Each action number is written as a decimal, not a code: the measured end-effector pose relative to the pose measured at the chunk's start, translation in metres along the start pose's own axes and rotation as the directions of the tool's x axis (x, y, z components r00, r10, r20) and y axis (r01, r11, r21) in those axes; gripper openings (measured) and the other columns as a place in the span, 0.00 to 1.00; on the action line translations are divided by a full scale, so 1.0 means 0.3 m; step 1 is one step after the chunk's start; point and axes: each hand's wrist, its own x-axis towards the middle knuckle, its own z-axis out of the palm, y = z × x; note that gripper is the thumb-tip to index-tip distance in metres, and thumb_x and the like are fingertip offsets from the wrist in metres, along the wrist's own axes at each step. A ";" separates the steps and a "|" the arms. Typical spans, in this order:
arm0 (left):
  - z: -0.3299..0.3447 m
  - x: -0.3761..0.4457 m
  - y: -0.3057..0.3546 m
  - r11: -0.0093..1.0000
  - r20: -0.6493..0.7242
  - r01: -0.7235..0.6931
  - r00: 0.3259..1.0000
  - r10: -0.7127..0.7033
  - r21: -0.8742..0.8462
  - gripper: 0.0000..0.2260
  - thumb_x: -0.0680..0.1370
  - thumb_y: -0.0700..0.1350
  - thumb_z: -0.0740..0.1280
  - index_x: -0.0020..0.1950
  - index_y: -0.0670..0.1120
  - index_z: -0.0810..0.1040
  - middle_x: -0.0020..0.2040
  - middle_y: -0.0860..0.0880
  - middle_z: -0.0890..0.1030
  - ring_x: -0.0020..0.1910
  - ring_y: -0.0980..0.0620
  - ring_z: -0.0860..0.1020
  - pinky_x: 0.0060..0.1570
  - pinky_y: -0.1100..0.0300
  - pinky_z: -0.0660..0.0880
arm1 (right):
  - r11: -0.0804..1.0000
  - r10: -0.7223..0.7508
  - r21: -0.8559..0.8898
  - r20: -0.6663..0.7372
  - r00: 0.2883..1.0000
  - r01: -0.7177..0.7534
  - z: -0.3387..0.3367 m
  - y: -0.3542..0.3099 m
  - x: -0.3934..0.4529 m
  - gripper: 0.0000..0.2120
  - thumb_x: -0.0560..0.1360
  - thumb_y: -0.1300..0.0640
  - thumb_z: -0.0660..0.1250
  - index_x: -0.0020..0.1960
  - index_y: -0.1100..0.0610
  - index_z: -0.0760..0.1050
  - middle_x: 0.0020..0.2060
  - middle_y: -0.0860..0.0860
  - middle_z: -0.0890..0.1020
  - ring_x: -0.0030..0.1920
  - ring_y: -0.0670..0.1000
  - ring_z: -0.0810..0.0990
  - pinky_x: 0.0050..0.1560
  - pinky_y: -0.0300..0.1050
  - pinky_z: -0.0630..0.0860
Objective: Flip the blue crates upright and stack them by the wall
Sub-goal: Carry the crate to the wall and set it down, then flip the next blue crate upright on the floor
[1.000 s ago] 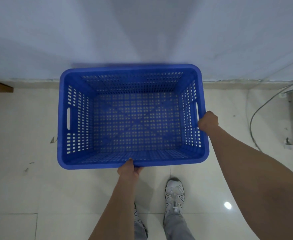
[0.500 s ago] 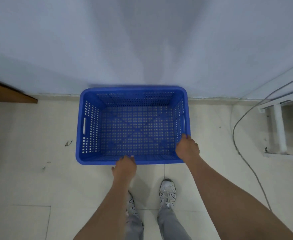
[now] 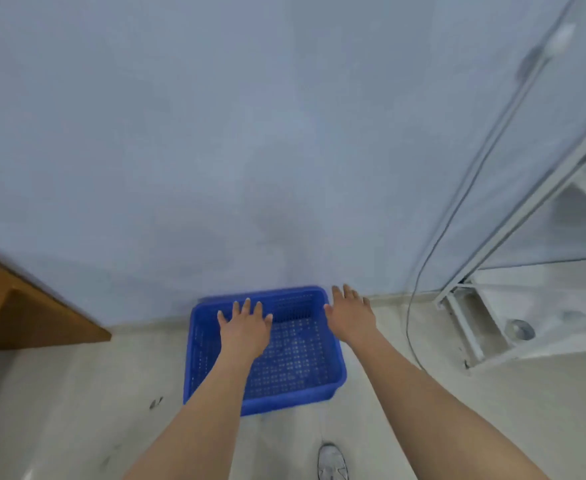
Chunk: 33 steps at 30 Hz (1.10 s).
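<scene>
One blue perforated crate (image 3: pixel 296 358) stands upright on the tiled floor, its far side against the pale wall (image 3: pixel 250 150). My left hand (image 3: pixel 245 327) hovers above the crate's left half with the fingers spread, holding nothing. My right hand (image 3: pixel 350 313) is raised over the crate's right rim, also spread and empty. Neither hand touches the crate. No other crate shows in this view.
A brown wooden piece of furniture (image 3: pixel 25 306) juts out at the left by the wall. A white metal frame (image 3: pixel 475 323) and a thin cable (image 3: pixel 419 289) stand at the right. One of my shoes (image 3: pixel 331 464) shows at the bottom edge.
Both hands have let go of the crate's near rim and lifted away with fingers spread. The view has risen and pulled back, so the crate looks smaller and lower.
</scene>
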 end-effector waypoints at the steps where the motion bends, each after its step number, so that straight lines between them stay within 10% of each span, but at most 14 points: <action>1: -0.048 -0.058 0.033 0.999 -0.028 -0.047 0.998 0.047 0.016 0.27 0.83 0.58 0.44 0.80 0.48 0.54 0.81 0.47 0.53 0.80 0.43 0.50 0.74 0.35 0.50 | 1.000 0.018 -0.002 -0.033 0.999 -0.018 -0.055 0.011 -0.079 0.28 0.82 0.46 0.50 0.79 0.55 0.52 0.78 0.56 0.55 0.77 0.56 0.56 0.76 0.57 0.51; 14: -0.178 -0.963 0.568 0.780 0.002 -0.604 0.791 0.612 0.164 0.27 0.83 0.55 0.44 0.81 0.49 0.49 0.82 0.48 0.49 0.80 0.45 0.48 0.74 0.36 0.46 | 0.845 0.534 0.117 -0.232 0.813 -0.522 -0.256 0.409 -1.316 0.29 0.81 0.47 0.51 0.79 0.55 0.51 0.78 0.55 0.56 0.77 0.55 0.56 0.76 0.56 0.49; 33: 0.912 -2.840 1.096 0.171 0.353 -0.941 0.271 0.896 0.291 0.26 0.83 0.56 0.45 0.81 0.50 0.52 0.81 0.47 0.52 0.80 0.43 0.50 0.74 0.36 0.49 | 0.172 0.979 0.395 0.036 0.203 -0.903 0.631 0.981 -3.531 0.29 0.82 0.46 0.47 0.80 0.54 0.45 0.79 0.54 0.48 0.79 0.54 0.49 0.77 0.55 0.45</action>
